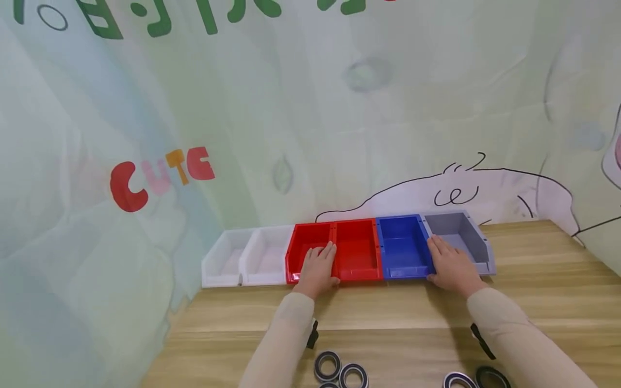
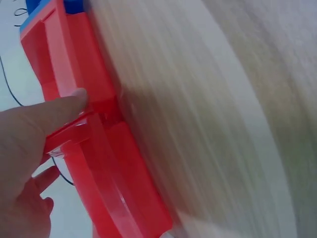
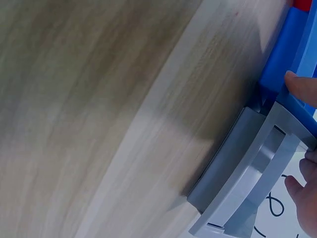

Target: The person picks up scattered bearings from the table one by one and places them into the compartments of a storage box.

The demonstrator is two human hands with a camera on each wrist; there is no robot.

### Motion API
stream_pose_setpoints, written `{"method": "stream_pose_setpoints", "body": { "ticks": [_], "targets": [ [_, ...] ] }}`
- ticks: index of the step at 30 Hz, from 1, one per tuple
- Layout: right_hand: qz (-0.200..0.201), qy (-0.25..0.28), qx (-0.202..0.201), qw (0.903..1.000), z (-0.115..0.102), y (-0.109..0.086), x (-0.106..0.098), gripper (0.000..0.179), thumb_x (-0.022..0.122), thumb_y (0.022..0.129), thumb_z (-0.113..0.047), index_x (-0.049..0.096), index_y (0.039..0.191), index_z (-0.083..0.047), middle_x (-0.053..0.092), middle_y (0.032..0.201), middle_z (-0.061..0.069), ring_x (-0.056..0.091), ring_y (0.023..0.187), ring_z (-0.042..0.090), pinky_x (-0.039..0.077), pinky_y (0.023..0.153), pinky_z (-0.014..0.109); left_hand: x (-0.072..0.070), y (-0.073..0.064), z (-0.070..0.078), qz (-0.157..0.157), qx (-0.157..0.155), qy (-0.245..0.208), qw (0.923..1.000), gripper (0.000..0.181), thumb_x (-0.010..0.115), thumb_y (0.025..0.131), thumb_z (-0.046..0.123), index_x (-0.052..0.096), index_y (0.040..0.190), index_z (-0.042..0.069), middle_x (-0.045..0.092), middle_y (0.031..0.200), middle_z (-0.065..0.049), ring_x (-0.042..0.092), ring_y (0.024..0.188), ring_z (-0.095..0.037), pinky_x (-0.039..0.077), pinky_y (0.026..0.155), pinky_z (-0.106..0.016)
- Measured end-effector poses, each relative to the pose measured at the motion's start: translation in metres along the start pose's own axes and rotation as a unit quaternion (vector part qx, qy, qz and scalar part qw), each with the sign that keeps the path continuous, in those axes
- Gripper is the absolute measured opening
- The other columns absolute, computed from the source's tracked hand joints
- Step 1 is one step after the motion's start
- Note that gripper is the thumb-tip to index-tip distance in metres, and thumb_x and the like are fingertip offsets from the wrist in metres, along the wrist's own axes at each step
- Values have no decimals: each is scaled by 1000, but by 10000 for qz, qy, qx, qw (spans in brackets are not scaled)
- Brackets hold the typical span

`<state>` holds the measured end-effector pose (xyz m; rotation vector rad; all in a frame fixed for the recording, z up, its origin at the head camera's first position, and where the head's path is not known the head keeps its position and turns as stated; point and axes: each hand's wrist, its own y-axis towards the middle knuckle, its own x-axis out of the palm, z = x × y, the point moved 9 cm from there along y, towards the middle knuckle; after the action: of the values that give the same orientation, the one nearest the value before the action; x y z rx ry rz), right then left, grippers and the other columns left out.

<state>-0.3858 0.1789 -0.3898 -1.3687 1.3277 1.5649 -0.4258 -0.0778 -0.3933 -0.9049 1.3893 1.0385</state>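
Observation:
A row of open-front plastic storage bins stands along the back of the table. My left hand [image 1: 317, 269] grips the adjoining walls of the left red bin [image 1: 302, 242] and the right red bin [image 1: 358, 245]. Its thumb [image 2: 74, 101] lies on the front of the red plastic in the left wrist view, with other fingers behind. My right hand [image 1: 452, 265] holds the junction of the blue bin [image 1: 401, 237] and the grey bin [image 1: 477, 245]. In the right wrist view its thumb [image 3: 299, 87] touches the blue edge, and curled fingers show beyond the grey bin.
Two white bins [image 1: 247, 280] continue the row at the left. Near the table's front edge lie several ring-shaped bearings, one group by the left sleeve [image 1: 353, 367] and another by the right sleeve [image 1: 458, 377]. A printed cloth [image 1: 291, 134] hangs behind the wooden table [image 1: 388, 312].

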Motion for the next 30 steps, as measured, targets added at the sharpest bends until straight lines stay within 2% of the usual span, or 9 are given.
{"method": "stream_pose_setpoints", "body": {
  "ticks": [5, 14, 23, 30],
  "targets": [
    [-7, 18, -38, 10000, -4, -6, 7, 84, 74, 74, -25, 32, 134, 15, 31, 141, 32, 34, 128, 46, 36, 98, 58, 8, -9, -3, -73, -39, -26, 10000, 92, 77, 71, 33, 26, 146, 17, 27, 152, -1, 33, 131, -26, 23, 114, -45],
    [22, 123, 178, 9998, 3, -11, -1, 85, 75, 74, -22, 29, 135, 15, 29, 142, 33, 30, 130, 47, 33, 101, 58, 1, -4, 8, 114, 73, 150, 9998, 90, 76, 72, 36, 28, 145, 16, 29, 151, -2, 36, 129, -26, 26, 112, -44],
    [141, 173, 99, 9997, -2, -10, 0, 85, 75, 73, -22, 30, 135, 15, 30, 141, 33, 32, 129, 46, 34, 101, 56, -2, -12, 3, 97, -84, 196, 9997, 92, 77, 72, 33, 26, 146, 15, 28, 152, -3, 32, 132, -28, 22, 113, -47],
    [11, -79, 43, 10000, 11, -24, -2, 85, 73, 75, -26, 28, 135, 14, 29, 142, 32, 31, 130, 45, 34, 100, 57, 1, -13, 22, -48, 1, 257, 9997, 94, 77, 72, 31, 23, 147, 14, 25, 153, -4, 30, 133, -28, 22, 113, -47]
  ]
}}
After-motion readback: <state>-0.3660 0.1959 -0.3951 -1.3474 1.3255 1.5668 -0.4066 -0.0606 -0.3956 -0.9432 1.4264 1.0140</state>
